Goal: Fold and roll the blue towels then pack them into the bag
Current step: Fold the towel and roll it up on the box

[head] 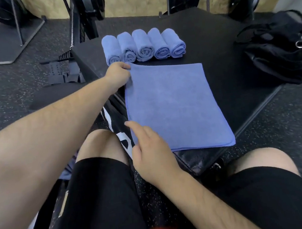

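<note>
Left hand (118, 72) pinches the far corner of the flat blue cloth towel (175, 108); right hand (150, 148) rests slack, holding nothing, on its near edge.

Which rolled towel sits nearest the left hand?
The leftmost rolled towel, at the row's end, just beyond the left hand; the rest lie farther right.
</note>
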